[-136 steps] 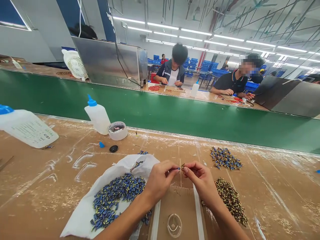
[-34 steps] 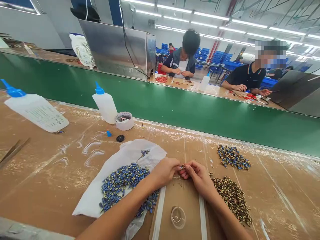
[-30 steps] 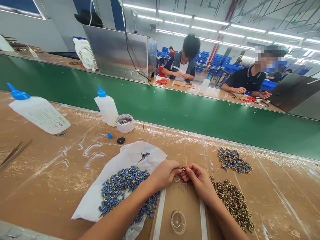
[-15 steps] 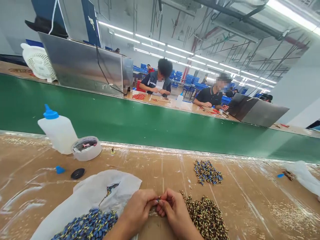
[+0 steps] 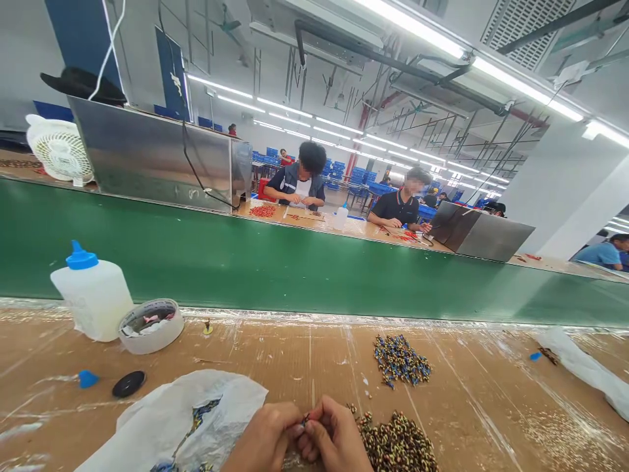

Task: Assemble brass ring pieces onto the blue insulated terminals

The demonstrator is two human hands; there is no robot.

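Left hand [image 5: 265,438] and right hand [image 5: 336,440] together pinch one small piece [image 5: 305,419]. From them, the blue-brown pile [image 5: 401,360] at two o'clock seems finished; the brown pile [image 5: 399,444] at three probably remains.

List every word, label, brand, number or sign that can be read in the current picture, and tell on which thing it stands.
No text can be read with certainty.
Pale round container: what looks like small print along its inner wall, too blurred to read.
Metal box: pale marks low on its side; I cannot tell if they are writing.
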